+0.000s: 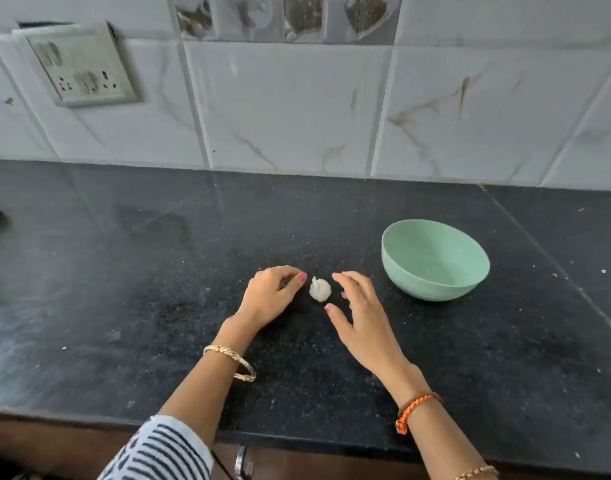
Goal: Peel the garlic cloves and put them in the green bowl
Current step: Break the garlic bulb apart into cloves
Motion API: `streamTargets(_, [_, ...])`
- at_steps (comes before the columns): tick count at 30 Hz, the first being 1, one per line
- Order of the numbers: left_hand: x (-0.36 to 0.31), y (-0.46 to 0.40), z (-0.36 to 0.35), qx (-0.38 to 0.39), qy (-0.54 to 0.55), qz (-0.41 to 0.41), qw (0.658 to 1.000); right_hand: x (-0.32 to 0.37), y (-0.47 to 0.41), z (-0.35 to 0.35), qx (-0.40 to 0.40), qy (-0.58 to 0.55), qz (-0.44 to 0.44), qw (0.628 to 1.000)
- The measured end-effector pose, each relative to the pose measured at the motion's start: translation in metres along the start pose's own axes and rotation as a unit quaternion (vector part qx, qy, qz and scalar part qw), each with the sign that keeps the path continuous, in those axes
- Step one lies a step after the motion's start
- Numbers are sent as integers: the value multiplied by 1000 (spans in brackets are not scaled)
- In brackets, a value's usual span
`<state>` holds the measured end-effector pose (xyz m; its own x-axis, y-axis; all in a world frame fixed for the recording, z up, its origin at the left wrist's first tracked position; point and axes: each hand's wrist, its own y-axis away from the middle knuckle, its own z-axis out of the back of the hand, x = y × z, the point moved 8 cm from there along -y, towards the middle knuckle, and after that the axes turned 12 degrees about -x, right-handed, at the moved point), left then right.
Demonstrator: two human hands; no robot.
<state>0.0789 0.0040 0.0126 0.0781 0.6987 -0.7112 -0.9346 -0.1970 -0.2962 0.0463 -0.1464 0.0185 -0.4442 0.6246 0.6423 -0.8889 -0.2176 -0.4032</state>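
Item: small white papery garlic bulb [320, 289] on black speckled stone table [158, 271]. Likely light, brittle-skinned; grasp its sides. My left hand [269, 299] loosely curled, right hand [361, 317] spread; both hold nothing.

Garlic bulb [320, 289] lies on the counter [158, 306], near its middle. Left hand [267, 299] sits just beside the bulb on its left; right hand [361, 318] sits just beside it on its right and slightly nearer the counter's front edge. Neither hand touches the bulb. Bowl [434, 259] stands on the counter to the right of the right hand, apart from it. Tiled wall [297, 109] rises behind the counter, with a switch plate [80, 69] at upper left.
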Motion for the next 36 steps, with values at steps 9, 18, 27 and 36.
streamTargets(9, [-5,-14,-28,177,102,12,979,-22,-26,-10,-61,-52,-111,991])
streamTargets(18, [-5,-25,-41,232,222,114,940,-40,-38,-10,-4,-165,-188,968])
streamTargets(27, [-11,-24,-44,214,238,121,940,-46,-38,-13,21,-262,-236,936])
streamTargets(36, [-5,-23,-46,216,341,149,903,-43,-40,-11,12,-342,-220,914])
